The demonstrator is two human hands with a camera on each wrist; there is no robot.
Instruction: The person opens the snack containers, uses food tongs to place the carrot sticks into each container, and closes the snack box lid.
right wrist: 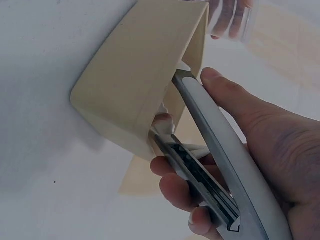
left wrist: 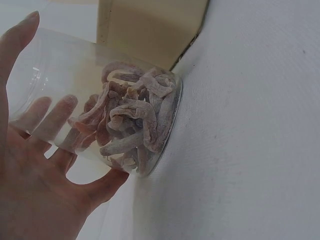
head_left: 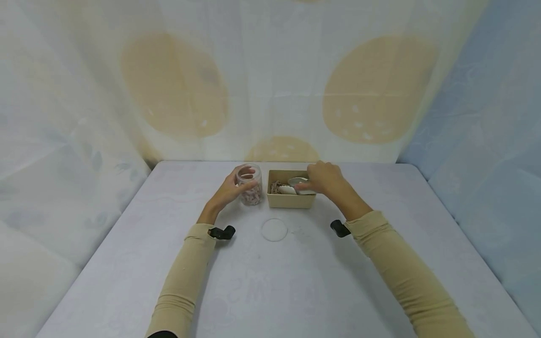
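I see the left hand (head_left: 230, 191) wrapped round a clear jar (head_left: 249, 184), thumb and fingers curled on its wall. Jar stands upright on the white table (head_left: 169, 263), open mouth up, just left of the beige box (head_left: 290, 200). Left wrist view shows what head view can't: pinkish sugared strips (left wrist: 132, 122) piled at the jar bottom. A round clear lid (head_left: 274, 230) lies flat nearer me, apart from both. Right hand (head_left: 323, 178) over the box grips tongs (right wrist: 215, 150), fingers curled, arms squeezed close. Right wrist view: tongs' long axis runs from palm to tips, tips pointing down into the box; head view hides that
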